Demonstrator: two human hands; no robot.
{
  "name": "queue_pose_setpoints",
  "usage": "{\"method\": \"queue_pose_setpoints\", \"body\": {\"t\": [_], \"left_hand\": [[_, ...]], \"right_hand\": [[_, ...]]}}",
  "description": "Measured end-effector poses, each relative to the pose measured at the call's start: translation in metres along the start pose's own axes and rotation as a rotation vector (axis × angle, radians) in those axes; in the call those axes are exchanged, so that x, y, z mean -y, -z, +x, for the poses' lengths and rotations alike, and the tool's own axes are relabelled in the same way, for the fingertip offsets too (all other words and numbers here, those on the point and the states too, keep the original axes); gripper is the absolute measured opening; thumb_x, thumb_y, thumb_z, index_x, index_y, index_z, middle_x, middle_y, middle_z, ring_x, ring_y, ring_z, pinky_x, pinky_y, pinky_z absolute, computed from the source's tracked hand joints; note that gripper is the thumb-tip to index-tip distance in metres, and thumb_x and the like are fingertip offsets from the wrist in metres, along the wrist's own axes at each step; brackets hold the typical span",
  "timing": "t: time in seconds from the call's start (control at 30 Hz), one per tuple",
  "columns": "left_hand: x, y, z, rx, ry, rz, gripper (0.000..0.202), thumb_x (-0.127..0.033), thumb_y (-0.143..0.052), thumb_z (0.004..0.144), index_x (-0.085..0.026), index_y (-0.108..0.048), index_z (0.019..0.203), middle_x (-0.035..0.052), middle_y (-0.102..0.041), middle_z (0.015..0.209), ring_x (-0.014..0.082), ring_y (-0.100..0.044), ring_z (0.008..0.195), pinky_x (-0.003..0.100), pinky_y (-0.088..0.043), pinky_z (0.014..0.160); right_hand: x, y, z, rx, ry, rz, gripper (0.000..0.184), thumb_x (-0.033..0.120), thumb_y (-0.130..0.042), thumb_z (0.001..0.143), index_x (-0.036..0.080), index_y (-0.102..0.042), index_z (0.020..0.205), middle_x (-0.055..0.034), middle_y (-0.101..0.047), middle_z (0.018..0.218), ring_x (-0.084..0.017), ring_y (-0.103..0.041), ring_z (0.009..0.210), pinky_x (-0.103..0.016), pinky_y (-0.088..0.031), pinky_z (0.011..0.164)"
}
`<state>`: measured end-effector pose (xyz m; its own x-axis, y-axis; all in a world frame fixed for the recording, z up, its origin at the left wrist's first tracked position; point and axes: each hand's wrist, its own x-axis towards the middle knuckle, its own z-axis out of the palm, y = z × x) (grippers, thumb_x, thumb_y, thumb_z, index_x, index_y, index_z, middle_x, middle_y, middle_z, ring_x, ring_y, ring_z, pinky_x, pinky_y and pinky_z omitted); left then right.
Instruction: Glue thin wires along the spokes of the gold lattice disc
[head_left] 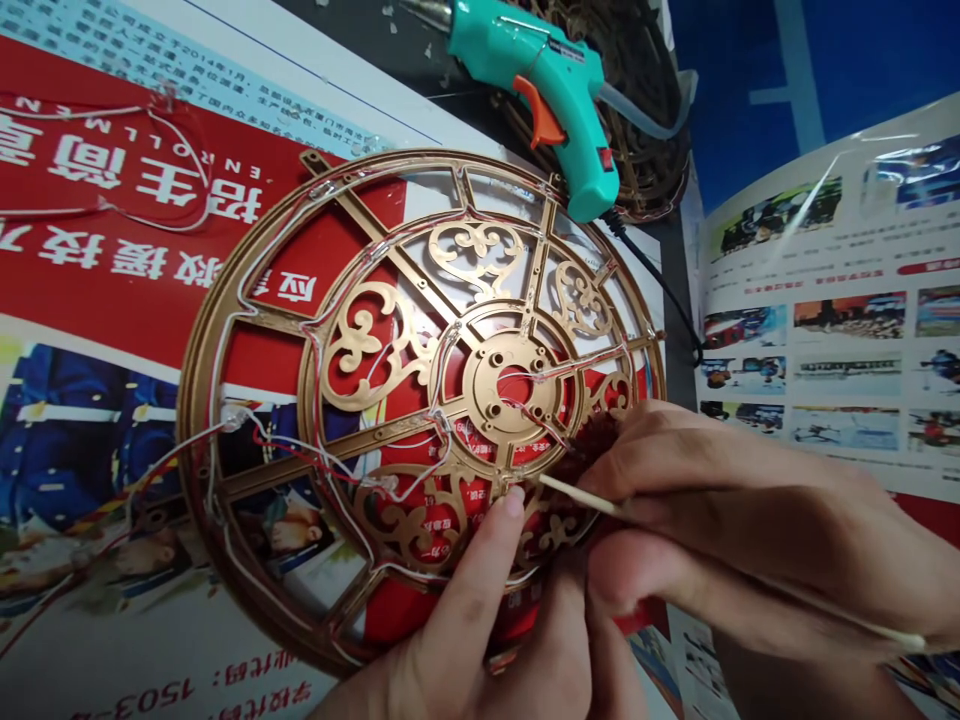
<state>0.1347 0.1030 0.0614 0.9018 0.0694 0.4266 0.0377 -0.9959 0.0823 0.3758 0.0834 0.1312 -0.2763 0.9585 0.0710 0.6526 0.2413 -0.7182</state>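
Note:
A gold wheel-shaped frame (349, 200) with spokes, scroll ornaments and thin red and white wires lies tilted before me. My left hand (487, 630) is at its lower rim, the index finger stretched onto the inner ring and the other fingers bent by the edge. Between the thumb and fingers of my right hand (720, 520) is a thin wooden stick (577, 493). Its tip touches or nearly touches the inner ring, just beside my left index fingertip. Clear glue-like blobs (234, 420) sit on some wires. My hands hide the frame's lower right part.
Behind the frame, a teal glue gun (555, 110) with an orange trigger rests on another ornamental frame (645, 60). Its black cord (664, 275) runs down the right. Loose wires (180, 130) trail left over printed posters (97, 290). A glossy printed sheet (840, 260) curves up at right.

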Motion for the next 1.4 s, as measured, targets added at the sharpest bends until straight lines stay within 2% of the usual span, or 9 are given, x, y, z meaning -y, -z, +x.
{"method": "queue_pose_setpoints", "body": {"t": [0.4,0.6,0.73,0.8,0.87,0.93,1.13,1.3,1.4], "left_hand": [[0.001,0.001,-0.002,0.037,-0.047,0.026,0.04,-0.048,-0.066,0.106,-0.029,-0.066,0.142,0.0025,-0.063,0.139,0.0241,-0.055,0.137,0.053,-0.044,0.136],[-0.003,-0.002,-0.005,0.022,0.016,0.035,0.041,-0.038,-0.066,0.106,-0.029,-0.066,0.146,0.0018,-0.066,0.138,0.0241,-0.057,0.139,0.058,-0.022,0.145],[0.002,-0.001,-0.002,0.027,-0.077,0.011,0.038,-0.034,-0.06,0.109,-0.03,-0.067,0.145,-0.001,-0.066,0.14,0.0256,-0.056,0.137,0.074,0.0,0.143],[0.003,-0.001,0.0,0.024,-0.083,0.009,0.038,-0.03,-0.058,0.108,-0.031,-0.067,0.146,-0.0021,-0.063,0.146,0.0243,-0.055,0.138,0.071,-0.01,0.144],[0.004,-0.001,0.0,0.027,-0.089,0.019,0.043,-0.028,-0.057,0.108,-0.031,-0.066,0.149,-0.002,-0.062,0.15,0.0224,-0.055,0.138,0.056,-0.038,0.138],[0.002,-0.002,0.0,0.014,-0.087,0.012,0.044,-0.028,-0.058,0.107,-0.032,-0.065,0.151,-0.0022,-0.063,0.146,0.0211,-0.056,0.136,0.046,-0.051,0.127],[0.0,-0.004,-0.001,-0.049,0.051,-0.034,0.033,-0.033,-0.066,0.104,-0.034,-0.073,0.137,-0.0027,-0.065,0.132,0.0212,-0.054,0.138,0.06,-0.004,0.147],[0.006,-0.002,0.001,-0.009,-0.108,0.052,0.039,-0.041,-0.067,0.106,-0.031,-0.069,0.144,0.0008,-0.065,0.139,0.0243,-0.056,0.135,0.076,-0.005,0.142],[0.004,-0.001,-0.001,0.003,-0.074,0.062,0.04,-0.046,-0.065,0.107,-0.032,-0.068,0.144,0.0005,-0.065,0.14,0.0252,-0.056,0.138,0.071,-0.006,0.144]], "right_hand": [[-0.007,-0.001,0.0,0.008,0.008,-0.028,0.012,0.026,-0.077,0.1,0.017,-0.078,0.107,-0.0071,-0.081,0.09,-0.015,-0.079,0.078,-0.026,-0.067,0.071],[-0.004,0.003,0.009,0.101,0.0,-0.023,0.011,0.023,-0.081,0.097,0.02,-0.076,0.107,-0.005,-0.081,0.086,-0.016,-0.078,0.075,-0.027,-0.068,0.069],[-0.001,0.005,0.011,0.11,-0.023,-0.077,0.014,0.029,-0.084,0.096,0.021,-0.075,0.103,-0.0031,-0.082,0.089,-0.014,-0.078,0.076,-0.024,-0.067,0.071],[0.0,0.004,0.011,0.104,-0.022,-0.093,0.015,0.03,-0.084,0.096,0.02,-0.074,0.1,-0.0022,-0.082,0.09,-0.012,-0.077,0.076,-0.02,-0.066,0.072],[0.001,0.002,0.011,0.102,-0.028,-0.113,0.017,0.032,-0.084,0.096,0.02,-0.073,0.098,-0.0014,-0.08,0.087,-0.01,-0.076,0.075,-0.018,-0.064,0.071],[0.003,0.002,0.013,0.107,-0.05,-0.109,0.017,0.034,-0.084,0.096,0.021,-0.074,0.096,-0.0009,-0.079,0.085,-0.01,-0.075,0.074,-0.018,-0.063,0.07],[0.009,0.002,0.017,0.087,-0.067,-0.064,0.013,0.029,-0.085,0.095,0.023,-0.074,0.093,-0.0009,-0.079,0.086,-0.012,-0.075,0.073,-0.022,-0.064,0.072],[0.003,-0.001,0.008,0.05,-0.002,0.01,0.007,0.026,-0.079,0.1,0.021,-0.076,0.104,-0.002,-0.08,0.088,-0.012,-0.077,0.078,-0.023,-0.066,0.072],[-0.003,-0.008,0.001,-0.076,0.026,0.044,0.012,0.023,-0.074,0.103,0.018,-0.077,0.091,-0.0047,-0.079,0.087,-0.011,-0.075,0.076,-0.025,-0.063,0.068]]}}
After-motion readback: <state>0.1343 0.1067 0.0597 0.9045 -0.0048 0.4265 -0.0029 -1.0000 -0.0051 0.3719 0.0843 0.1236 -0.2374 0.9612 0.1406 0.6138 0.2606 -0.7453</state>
